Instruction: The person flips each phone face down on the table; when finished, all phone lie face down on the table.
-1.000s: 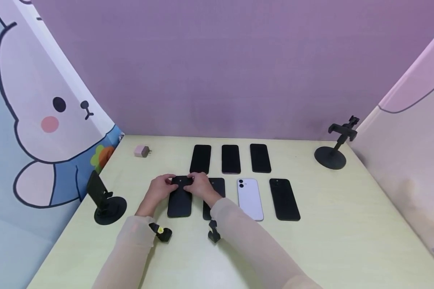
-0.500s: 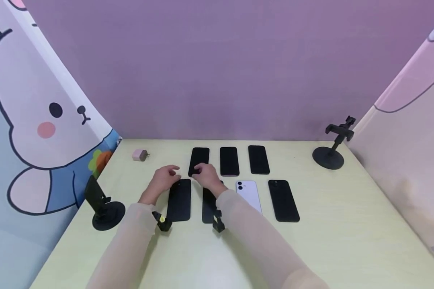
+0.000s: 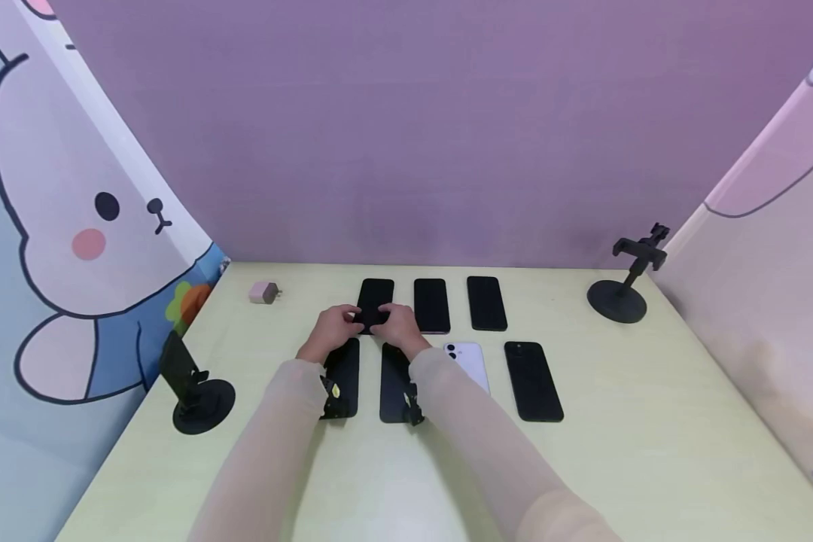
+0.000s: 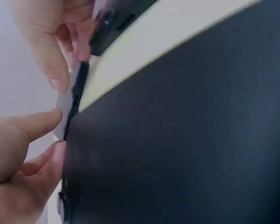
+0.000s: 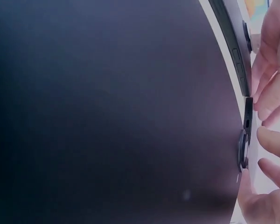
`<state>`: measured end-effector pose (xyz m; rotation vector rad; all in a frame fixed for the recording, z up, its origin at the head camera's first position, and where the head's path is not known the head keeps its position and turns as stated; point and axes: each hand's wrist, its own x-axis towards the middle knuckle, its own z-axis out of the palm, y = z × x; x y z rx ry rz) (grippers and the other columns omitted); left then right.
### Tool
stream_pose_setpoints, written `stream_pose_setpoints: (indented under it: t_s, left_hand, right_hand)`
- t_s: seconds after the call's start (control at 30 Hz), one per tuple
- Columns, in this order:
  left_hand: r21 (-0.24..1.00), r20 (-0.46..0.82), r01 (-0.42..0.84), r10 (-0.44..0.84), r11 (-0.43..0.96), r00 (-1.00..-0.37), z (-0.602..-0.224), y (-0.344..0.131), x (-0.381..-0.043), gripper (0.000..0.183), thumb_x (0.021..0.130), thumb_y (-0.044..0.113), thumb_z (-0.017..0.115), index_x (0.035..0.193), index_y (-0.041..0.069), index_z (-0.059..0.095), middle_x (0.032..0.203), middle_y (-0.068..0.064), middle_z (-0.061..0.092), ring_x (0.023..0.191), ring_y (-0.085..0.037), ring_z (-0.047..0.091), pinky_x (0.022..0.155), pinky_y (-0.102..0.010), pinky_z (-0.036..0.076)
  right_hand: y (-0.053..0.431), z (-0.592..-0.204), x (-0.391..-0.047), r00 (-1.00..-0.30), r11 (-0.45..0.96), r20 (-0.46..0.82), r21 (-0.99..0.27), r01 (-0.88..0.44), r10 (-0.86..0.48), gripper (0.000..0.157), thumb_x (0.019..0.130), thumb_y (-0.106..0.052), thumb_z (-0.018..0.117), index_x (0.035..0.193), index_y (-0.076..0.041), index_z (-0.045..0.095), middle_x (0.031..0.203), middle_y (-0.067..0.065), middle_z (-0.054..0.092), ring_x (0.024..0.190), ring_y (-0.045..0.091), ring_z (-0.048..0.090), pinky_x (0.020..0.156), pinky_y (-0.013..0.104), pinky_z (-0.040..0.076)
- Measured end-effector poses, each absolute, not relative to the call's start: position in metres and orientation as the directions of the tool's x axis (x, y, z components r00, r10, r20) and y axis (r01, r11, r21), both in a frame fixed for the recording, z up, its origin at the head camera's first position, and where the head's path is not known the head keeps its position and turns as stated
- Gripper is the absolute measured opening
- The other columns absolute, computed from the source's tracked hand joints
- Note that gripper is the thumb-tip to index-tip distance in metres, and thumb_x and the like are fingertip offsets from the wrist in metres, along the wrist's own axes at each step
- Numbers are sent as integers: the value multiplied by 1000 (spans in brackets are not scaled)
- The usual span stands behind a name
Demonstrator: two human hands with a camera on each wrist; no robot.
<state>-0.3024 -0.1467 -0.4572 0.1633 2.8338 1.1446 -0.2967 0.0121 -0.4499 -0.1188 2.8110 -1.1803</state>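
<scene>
Near the table's back, a black smartphone [image 3: 376, 297] lies screen up at the left of a row. Its near left corner is held by my left hand [image 3: 334, 330], thumb and fingers close together there. My right hand [image 3: 401, 329] holds the near right corner in the same way. In the left wrist view both thumbs lean over the near end of this smartphone [image 4: 77, 88]. Below my wrists are two dark phones, the front-left one [image 3: 342, 376] and its neighbour [image 3: 392, 384], each partly covered by a hand or wrist camera.
Two more screen-up phones, a middle one [image 3: 431, 305] and a right one [image 3: 486, 302], continue the back row. A white phone [image 3: 470, 363] and a black phone [image 3: 534, 380] lie in front. Black stands [image 3: 203, 406] [image 3: 616, 301] flank them; a charger plug [image 3: 264, 292] sits back left.
Both hands have left the front-left phone and moved away from me to the near end of the back-left smartphone. The phones keep their places.
</scene>
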Motion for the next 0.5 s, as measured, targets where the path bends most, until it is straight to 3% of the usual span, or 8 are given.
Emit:
stream_pose_setpoints:
  t_s: [0.23,0.5]
  left_hand:
    - [673,-47,54,116,738,-992,-458,-142,-304,38,91,12,68,126,-2,63,113,-23,65,98,-31,64,84,-41,51]
    - [658,-29,39,77,752,-997,-457,-137,-302,34,91,11,67,123,-3,65,112,-23,66,99,-31,64,83,-41,51]
  right_hand:
    - [17,-450,-300,-992,637,-92,-771,14,-89,45,88,-14,73,131,-5,62,130,15,58,107,29,59,82,37,51]
    - [18,-453,-304,-992,610,-107,-791,44,-68,40,86,-11,74,125,-6,66,122,14,63,118,29,54,92,38,47]
